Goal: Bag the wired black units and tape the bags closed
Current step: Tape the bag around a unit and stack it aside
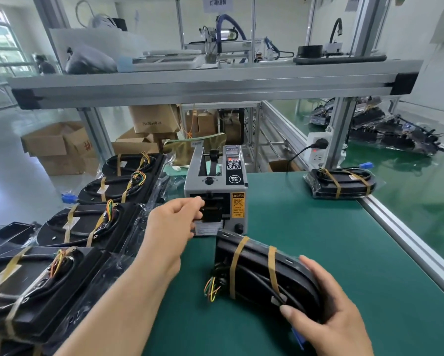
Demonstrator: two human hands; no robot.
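Observation:
My right hand (326,309) grips the near end of a black wired unit (256,268) that lies on the green mat, bound by two tan bands, with coloured wires sticking out at its left. My left hand (174,222) reaches to the outlet of the grey tape dispenser (215,191), fingers curled at the slot; whether it pinches tape cannot be told. A bagged unit (341,183) lies at the mat's far right edge.
A row of several black wired units (87,222) on clear bags lines the left side. An aluminium shelf beam (203,83) crosses overhead. A power strip (318,150) hangs on the post. More bagged units (395,132) pile on the conveyor at right. Cardboard boxes (59,147) stand on the floor.

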